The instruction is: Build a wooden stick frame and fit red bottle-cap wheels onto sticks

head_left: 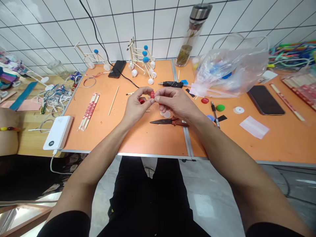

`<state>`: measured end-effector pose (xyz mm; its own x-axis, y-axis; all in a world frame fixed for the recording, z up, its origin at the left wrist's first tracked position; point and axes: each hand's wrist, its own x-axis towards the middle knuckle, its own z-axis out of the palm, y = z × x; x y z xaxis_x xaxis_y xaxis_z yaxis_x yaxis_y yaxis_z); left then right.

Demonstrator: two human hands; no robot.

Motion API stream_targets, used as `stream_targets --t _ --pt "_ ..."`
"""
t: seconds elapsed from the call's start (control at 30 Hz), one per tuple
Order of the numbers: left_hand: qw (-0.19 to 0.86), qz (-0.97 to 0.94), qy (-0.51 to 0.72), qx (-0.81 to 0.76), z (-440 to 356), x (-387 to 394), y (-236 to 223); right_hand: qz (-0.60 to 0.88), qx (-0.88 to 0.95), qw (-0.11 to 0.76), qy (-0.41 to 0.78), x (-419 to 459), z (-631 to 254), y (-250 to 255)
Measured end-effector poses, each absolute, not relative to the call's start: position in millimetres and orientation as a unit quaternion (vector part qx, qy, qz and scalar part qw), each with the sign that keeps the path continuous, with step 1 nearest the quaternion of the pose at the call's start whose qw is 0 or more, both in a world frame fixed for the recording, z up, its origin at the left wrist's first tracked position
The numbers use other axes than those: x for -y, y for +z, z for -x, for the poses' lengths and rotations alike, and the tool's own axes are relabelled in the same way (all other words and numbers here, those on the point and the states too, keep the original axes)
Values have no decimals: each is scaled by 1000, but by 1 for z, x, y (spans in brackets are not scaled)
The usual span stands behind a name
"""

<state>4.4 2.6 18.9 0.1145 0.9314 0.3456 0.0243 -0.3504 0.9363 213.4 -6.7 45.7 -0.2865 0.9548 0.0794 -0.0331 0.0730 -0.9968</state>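
My left hand (138, 103) and my right hand (172, 101) meet above the orange table, their fingertips closed on a small red bottle cap (152, 94) held on edge. A second red piece, which looks like another cap (142, 100), shows inside the curl of my left hand. Just below my right hand lie translucent white discs (166, 114) and a pair of pliers (170, 121) with red handles. Behind my right hand rests a black glue gun or similar tool (172, 84); its exact kind is unclear.
Stick models with blue caps (145, 59) stand at the back, beside a black phone (117, 69). Wrapped chopsticks (89, 111) and a white power bank (58, 132) lie left. A tea bottle (189, 42), a plastic bag (232, 69), a pen (215, 113) and another phone (266, 99) occupy the right.
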Motion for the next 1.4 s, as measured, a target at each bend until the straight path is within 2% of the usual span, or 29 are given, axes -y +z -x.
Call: stream_targets --t 0.2,0.3,0.4,0.53,1.0,1.17,1.4 --pt "600 -489 541 -328 -1 -8 25 413 598 455 513 16 -216 54" --pt "627 -464 541 -314 -1 -8 29 411 629 478 454 15 -214 46" --pt "638 -464 529 -314 -1 -6 31 414 677 515 324 13 -213 35" --pt "640 -479 506 -323 -2 -3 32 419 726 498 221 16 -212 35" --pt "613 -515 491 -344 -1 -2 30 406 765 466 179 17 -214 34" --pt "611 -519 494 -336 0 -2 30 375 757 490 217 15 -216 33" --pt "612 -523 486 -340 -1 -1 30 404 724 486 276 18 -217 42"
